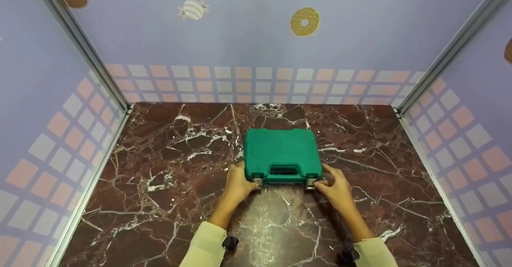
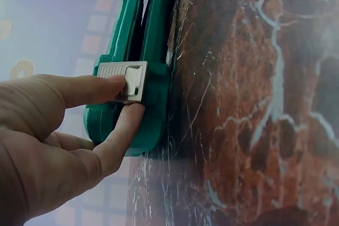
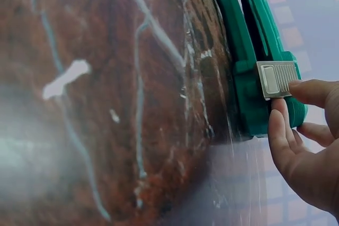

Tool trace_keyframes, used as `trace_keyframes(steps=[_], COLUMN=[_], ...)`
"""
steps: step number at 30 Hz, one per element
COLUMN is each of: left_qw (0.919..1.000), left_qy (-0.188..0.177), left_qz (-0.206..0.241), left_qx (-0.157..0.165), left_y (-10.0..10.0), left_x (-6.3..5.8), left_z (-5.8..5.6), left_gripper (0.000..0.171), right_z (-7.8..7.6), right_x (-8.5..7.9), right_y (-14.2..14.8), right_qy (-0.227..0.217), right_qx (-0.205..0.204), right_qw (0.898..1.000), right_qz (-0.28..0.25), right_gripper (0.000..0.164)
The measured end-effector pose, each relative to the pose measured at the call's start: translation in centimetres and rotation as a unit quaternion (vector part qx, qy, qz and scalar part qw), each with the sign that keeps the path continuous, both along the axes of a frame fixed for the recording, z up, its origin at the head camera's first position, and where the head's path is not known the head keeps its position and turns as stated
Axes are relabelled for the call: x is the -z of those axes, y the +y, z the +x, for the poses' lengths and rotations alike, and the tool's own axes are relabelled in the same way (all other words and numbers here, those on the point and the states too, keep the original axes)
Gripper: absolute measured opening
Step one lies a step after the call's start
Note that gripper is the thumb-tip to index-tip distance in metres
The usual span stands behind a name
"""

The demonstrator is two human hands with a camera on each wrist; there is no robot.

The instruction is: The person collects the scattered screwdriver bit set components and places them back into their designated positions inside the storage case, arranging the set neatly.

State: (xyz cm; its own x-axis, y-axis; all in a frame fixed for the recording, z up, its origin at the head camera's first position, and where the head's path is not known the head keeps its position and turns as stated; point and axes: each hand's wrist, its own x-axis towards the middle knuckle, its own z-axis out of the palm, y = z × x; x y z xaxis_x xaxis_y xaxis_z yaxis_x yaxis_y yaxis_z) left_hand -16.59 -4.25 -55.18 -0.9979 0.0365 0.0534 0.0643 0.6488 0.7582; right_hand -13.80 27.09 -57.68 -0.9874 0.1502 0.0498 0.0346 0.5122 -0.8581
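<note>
A green plastic carrying case [image 1: 280,149] lies flat on the marble-patterned table, its lid down and its moulded handle towards me. Two metal latches sit on its front edge. At the front left corner my left hand [image 1: 237,185] pinches the left latch [image 2: 114,69], thumb on its plate and a finger at its lower edge. My right hand [image 1: 337,189] holds the front right corner, its thumb on the ribbed end of the right latch [image 3: 286,80] and fingertips at that latch's lower edge. Both latch plates lie against the case front in the wrist views.
The dark red table [image 1: 180,203] has white veins and a glossy reflection in front of the case. Lilac panels with pink and white squares enclose it at the back [image 1: 248,51] and both sides. Metal posts stand at the two back corners.
</note>
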Motion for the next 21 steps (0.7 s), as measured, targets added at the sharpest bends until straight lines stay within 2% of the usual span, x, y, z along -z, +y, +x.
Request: trace_keyframes(steps=[8,12,16,21], left_qw=[0.9995,0.9995,0.9995,0.9982], left_qy=[0.025,0.019,-0.004,-0.021], left_qz=[-0.021,-0.025,-0.031,-0.054], left_qx=[0.002,0.001,-0.002,0.013], left_y=[0.28,0.36,0.36,0.15], left_x=[0.61,0.68,0.59,0.43], left_z=[0.41,0.41,0.23,-0.11], left_gripper=[0.064,0.065,0.073,0.092], right_z=[0.3,0.21,0.08,-0.21], right_x=[0.82,0.73,0.57,0.29], right_y=[-0.51,-0.73,-0.79,-0.72], right_qy=[0.006,0.014,0.013,0.02], right_qx=[-0.008,-0.012,-0.025,-0.043], right_qw=[1.0,0.999,0.996,0.992], right_qz=[0.028,0.045,0.08,0.116], right_gripper=[0.073,0.074,0.076,0.079])
